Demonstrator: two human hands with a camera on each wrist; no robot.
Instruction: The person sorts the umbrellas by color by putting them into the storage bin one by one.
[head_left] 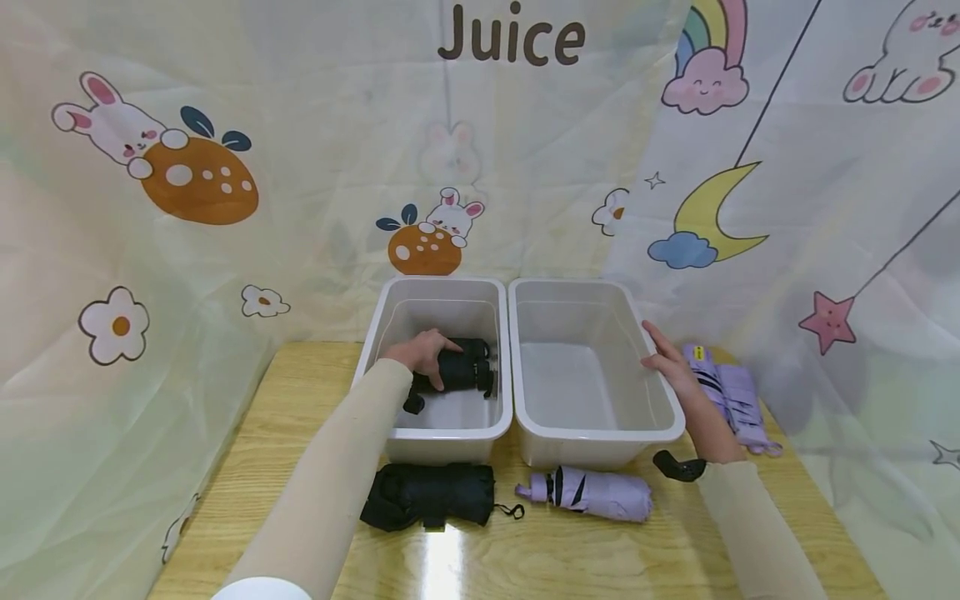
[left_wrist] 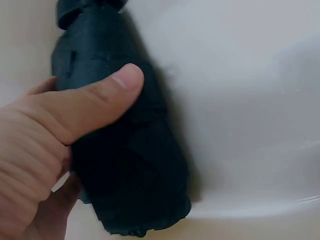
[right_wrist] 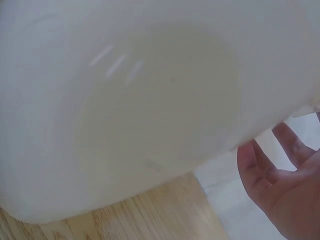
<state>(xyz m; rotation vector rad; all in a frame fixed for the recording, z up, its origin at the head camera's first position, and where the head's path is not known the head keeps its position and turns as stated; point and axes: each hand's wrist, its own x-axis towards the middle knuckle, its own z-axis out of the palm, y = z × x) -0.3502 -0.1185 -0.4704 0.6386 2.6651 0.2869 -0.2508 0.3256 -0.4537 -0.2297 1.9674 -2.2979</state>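
Observation:
In the head view, my left hand (head_left: 423,354) reaches into the left white bin (head_left: 450,434) and grips a black folded umbrella (head_left: 456,372). Its thumb lies across the umbrella's dark fabric (left_wrist: 135,170) in the left wrist view, with the other fingers mostly hidden beneath. Another black folded umbrella (head_left: 474,344) lies behind it in the same bin. At the right white bin (head_left: 600,435), my right hand (head_left: 678,379) touches the right rim with its fingers spread; the right wrist view shows fingertips right at the bin's edge.
A black folded umbrella (head_left: 442,494) lies before the left bin, and a lilac one (head_left: 600,493) before the right bin. More lilac folded umbrellas (head_left: 738,396) are on the wooden table (head_left: 555,558) beyond my right hand. Printed cloth (head_left: 322,167) hangs behind.

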